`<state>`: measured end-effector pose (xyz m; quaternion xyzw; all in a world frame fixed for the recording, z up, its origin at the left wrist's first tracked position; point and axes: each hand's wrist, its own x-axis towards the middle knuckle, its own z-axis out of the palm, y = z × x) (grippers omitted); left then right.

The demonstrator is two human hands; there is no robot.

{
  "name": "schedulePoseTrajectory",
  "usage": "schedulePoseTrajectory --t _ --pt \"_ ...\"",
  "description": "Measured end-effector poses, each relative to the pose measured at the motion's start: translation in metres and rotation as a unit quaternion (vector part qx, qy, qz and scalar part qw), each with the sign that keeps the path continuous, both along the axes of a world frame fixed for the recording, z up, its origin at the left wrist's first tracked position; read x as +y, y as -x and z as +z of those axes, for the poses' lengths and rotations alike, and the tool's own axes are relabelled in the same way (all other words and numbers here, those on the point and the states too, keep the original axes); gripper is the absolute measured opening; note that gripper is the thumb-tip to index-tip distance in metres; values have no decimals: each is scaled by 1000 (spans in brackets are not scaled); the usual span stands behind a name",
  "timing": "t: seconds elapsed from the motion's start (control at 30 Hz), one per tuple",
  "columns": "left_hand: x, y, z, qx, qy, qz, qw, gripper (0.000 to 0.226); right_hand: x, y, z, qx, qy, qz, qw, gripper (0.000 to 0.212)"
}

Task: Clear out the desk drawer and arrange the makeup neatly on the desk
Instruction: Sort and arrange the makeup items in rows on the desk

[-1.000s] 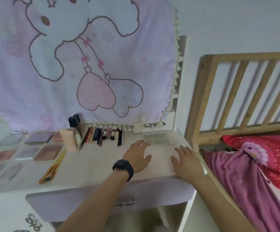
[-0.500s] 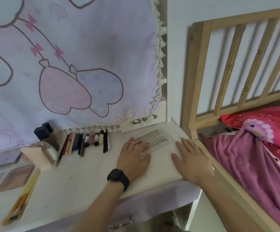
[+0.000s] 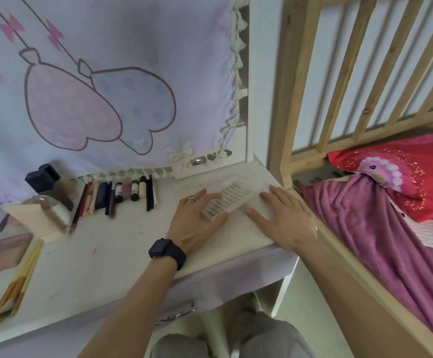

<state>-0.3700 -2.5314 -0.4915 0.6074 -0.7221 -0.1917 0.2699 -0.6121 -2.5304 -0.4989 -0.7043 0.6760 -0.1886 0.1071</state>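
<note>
Case (image 3: 232, 198), clear and gridded, lies askew at the table's (image 3: 112, 257) right end; left grip (image 3: 197, 220) flat, fingers straight and holding nothing, touching its left end; right grip (image 3: 285, 220) likewise flat just beside its right; pencils (image 3: 126, 192) lined up further left.

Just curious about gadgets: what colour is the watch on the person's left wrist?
The watch is black; the head view shows it.

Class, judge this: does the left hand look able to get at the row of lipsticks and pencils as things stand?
Probably yes. The left hand lies flat by the clear tray, holding nothing, and only bare desk lies between it and the row of lipsticks and pencils.
</note>
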Motion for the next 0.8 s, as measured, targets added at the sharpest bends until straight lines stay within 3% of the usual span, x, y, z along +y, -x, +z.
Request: schedulePoseTrajectory --t 0.1,0.23,0.4,0.53,0.7,0.8 --pt "3 2 3 34 14 -14 999 37 1 0 8 -22 -26 2 999 102" --pt "5 2 7 50 4 -21 999 43 1 -3 24 -83 -99 25 991 109" --pt "7 2 10 62 1 -31 998 54 4 -31 31 -294 -108 44 949 92" --pt "9 2 12 85 7 -23 996 52 5 -44 26 -449 -105 1 887 84" --pt "10 4 13 85 18 -24 996 50 0 -46 23 -512 -72 0 856 80" --pt "12 3 17 186 6 10 982 41 3 -44 19 -513 -52 -4 857 78"
